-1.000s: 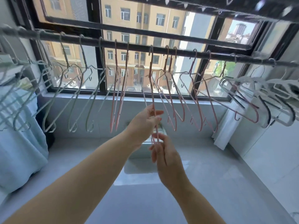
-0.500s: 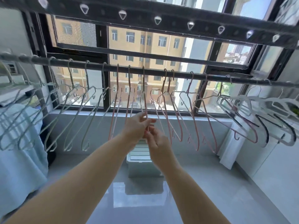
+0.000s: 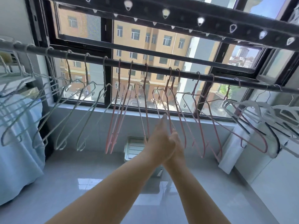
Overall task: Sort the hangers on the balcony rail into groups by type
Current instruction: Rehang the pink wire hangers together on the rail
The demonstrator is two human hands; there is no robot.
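Observation:
A dark balcony rail (image 3: 158,71) crosses the view. Several pale green wire hangers (image 3: 68,117) hang at its left, several pink wire hangers (image 3: 116,113) in the middle, and thick white hangers with black trim (image 3: 265,117) at the right. My left hand (image 3: 159,139) and my right hand (image 3: 177,143) are raised together under the rail. Both are closed on the lower wire of one pink hanger (image 3: 168,97), whose hook is still on the rail. The left hand covers most of the right hand's fingers.
A black perforated drying bar (image 3: 161,12) runs overhead, above the rail. Behind it is a black-framed window (image 3: 108,65). A light blue cloth (image 3: 17,143) hangs at the left. A white lidded bin (image 3: 134,147) stands on the glossy tiled floor, and a white roll (image 3: 226,159) leans at the right wall.
The pink hanger held a second ago now hangs beside the two pink ones at the left. Both hands have moved right onto another pink hanger. The camera has tilted upward.

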